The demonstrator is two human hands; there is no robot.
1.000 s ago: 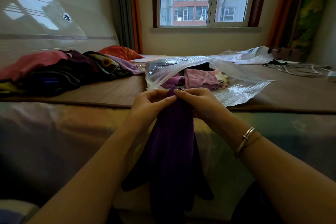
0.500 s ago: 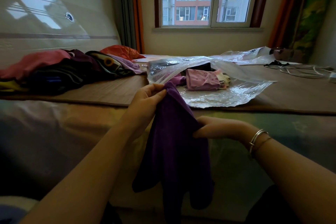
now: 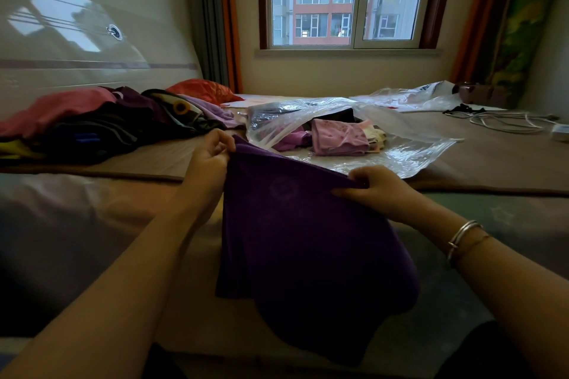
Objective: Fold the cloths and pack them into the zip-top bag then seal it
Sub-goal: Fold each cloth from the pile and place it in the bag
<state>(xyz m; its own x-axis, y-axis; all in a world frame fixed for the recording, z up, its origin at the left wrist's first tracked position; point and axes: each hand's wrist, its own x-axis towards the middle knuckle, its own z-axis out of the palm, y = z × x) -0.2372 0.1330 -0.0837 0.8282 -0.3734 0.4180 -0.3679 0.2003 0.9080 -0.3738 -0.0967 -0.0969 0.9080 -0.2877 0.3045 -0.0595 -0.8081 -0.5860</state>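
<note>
A person's left hand (image 3: 212, 157) and right hand (image 3: 374, 191) each pinch a top corner of a purple cloth (image 3: 304, 243), holding it spread just before the open zip-top bag (image 3: 400, 151), which holds folded cloths (image 3: 338, 140).

A dark purple cloth (image 3: 301, 243) hung between the left hand (image 3: 209, 160) and right hand (image 3: 378, 191), before a clear plastic zip-top bag (image 3: 409, 151) holding folded pink cloths (image 3: 338, 140). A heap of mixed-colour clothes (image 3: 92, 123) lay left; white cables (image 3: 508, 121) right.
</note>
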